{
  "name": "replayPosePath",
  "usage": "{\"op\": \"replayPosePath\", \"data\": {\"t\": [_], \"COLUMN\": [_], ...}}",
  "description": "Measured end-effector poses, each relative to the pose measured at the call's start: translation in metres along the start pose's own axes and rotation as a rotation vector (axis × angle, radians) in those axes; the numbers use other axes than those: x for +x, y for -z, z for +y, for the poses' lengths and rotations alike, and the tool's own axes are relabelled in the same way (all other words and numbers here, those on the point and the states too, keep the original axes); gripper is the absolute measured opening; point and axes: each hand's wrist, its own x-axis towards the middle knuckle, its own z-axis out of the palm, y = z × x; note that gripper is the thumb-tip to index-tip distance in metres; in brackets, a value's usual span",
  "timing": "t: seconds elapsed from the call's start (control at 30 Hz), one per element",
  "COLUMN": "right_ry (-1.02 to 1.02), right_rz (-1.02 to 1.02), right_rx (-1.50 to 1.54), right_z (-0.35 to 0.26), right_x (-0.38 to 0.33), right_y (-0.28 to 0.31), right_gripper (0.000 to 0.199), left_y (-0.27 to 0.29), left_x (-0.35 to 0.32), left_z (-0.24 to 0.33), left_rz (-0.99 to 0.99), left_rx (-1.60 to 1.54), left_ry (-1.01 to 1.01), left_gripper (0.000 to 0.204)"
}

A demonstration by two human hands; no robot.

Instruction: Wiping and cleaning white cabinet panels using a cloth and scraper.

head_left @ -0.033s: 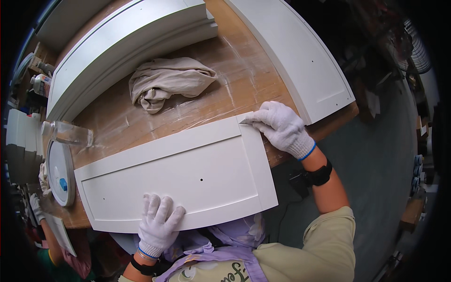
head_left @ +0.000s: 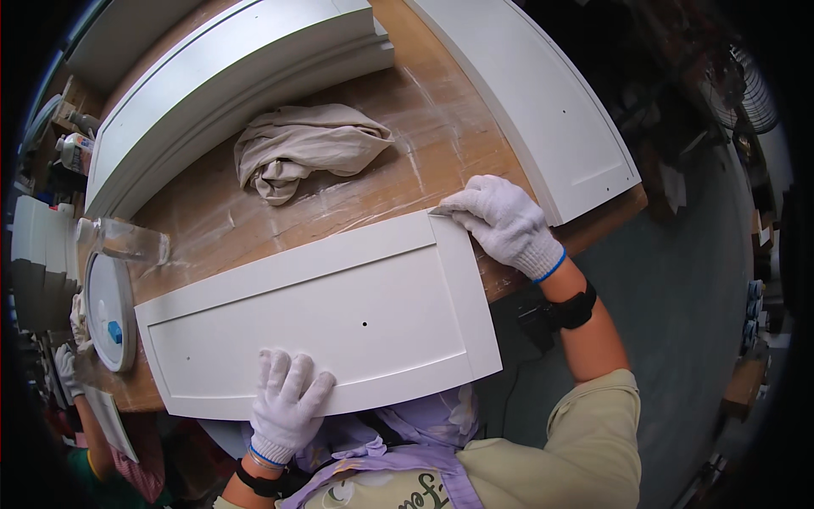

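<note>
Where the recessed-panel board (head_left: 314,339) ends, head view: near right corner juts past the wooden table (head_left: 428,153); a strip of wood separates its far edge from the crumpled cloth (head_left: 318,148).
Left hand (head_left: 288,403): fingers spread over the near edge.
Right hand (head_left: 506,222): pinching a thin grey piece (head_left: 440,211), too small to identify, at the far right corner.
Tabletop: brown, white-streaked; grey-green floor (head_left: 670,288) rightward.
Textures: smooth white board, knitted gloves, beige cloth.

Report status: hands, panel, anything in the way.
Left hand open on white panel, near edge. Right hand pinching thin grey piece at panel's far right corner. Beige cloth beyond, touching neither hand.
</note>
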Motion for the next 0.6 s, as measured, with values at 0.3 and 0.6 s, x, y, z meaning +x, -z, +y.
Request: {"op": "replayPosePath", "data": {"t": [0.3, 0.6], "right_ry": [-0.124, -0.128], "right_rz": [-0.048, 0.113], "right_rx": [0.143, 0.184], "right_z": [0.001, 0.003], "right_x": [0.002, 0.007], "right_y": [-0.001, 0.001], "right_gripper": [0.019, 0.014], "left_y": [0.001, 0.003], "left_x": [0.002, 0.001], "left_z": [0.001, 0.000], "left_rz": [0.020, 0.001], "left_rx": [-0.031, -0.013], "left_ry": [0.000, -0.003], "left_gripper": [0.036, 0.042]}}
